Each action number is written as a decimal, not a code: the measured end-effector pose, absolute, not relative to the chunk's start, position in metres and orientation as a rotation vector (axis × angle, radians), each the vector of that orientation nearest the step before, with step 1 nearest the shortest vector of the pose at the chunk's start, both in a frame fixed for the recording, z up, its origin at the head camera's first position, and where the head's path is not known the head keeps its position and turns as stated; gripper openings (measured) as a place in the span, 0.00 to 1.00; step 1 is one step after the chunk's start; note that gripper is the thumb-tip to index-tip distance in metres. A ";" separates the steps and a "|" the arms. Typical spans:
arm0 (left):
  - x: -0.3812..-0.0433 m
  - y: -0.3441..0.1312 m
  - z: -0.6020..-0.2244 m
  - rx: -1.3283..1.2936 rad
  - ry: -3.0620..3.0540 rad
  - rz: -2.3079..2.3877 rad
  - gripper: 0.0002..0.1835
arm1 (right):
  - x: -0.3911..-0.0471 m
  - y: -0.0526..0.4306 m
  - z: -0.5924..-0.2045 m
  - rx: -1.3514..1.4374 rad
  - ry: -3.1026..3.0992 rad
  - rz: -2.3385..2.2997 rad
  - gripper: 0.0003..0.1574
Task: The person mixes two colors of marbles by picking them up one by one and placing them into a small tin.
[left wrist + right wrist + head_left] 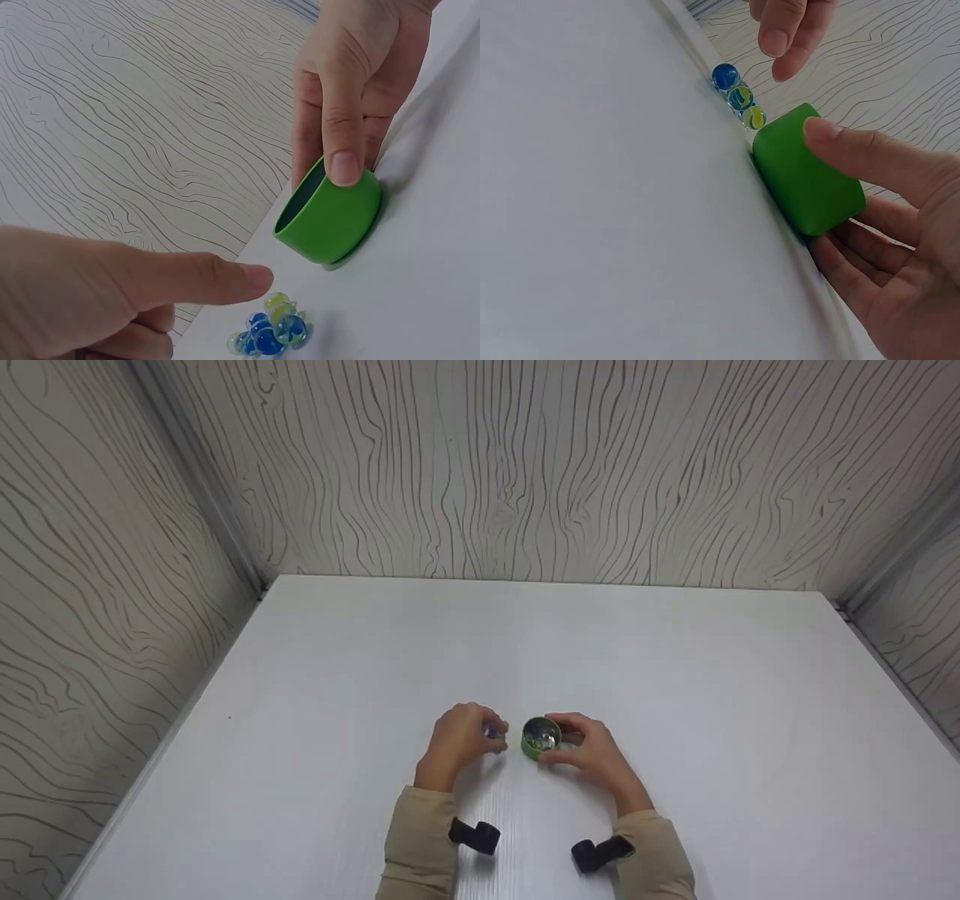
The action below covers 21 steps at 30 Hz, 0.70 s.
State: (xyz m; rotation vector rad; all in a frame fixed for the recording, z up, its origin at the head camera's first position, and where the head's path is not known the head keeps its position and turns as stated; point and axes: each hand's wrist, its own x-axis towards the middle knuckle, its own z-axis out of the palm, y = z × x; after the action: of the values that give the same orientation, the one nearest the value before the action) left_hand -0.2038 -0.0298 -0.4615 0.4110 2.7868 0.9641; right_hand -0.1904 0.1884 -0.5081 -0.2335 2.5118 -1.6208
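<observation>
My right hand [598, 750] grips a small green cup [330, 221] by its side, with the thumb across the near wall and the other fingers on the far side. Its dark opening shows in the head view, with something glinting inside. Just left of the cup, several glass marbles [740, 97] with blue and yellow swirls sit bunched together on the white table. Around and above these marbles is my left hand [459, 739], its thumb stretched out and apart from the fingers. The right wrist view shows its fingertips [774, 43] off the marbles, holding nothing.
The white table [360, 645] reaches back to a wood-grain patterned wall [495, 472]. Similar panels stand at left and right. Black camera mounts [480, 838] stick out from both sleeves near the table.
</observation>
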 end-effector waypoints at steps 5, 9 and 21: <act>-0.204 -0.030 -0.462 0.401 2.788 0.969 0.11 | -0.190 0.188 -0.508 -0.226 2.516 -1.615 0.42; -0.204 -0.030 -0.463 0.390 2.800 0.937 0.10 | -0.190 0.188 -0.507 -0.232 2.513 -1.615 0.42; -0.204 -0.030 -0.467 0.382 2.846 0.867 0.10 | -0.188 0.188 -0.506 -0.207 2.488 -1.638 0.43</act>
State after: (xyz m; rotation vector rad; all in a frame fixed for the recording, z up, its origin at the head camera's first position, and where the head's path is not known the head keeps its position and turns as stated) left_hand -0.2038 -0.0300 -0.4668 0.3815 2.8463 0.8674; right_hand -0.1884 0.1884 -0.5064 -0.2073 2.4876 -1.6377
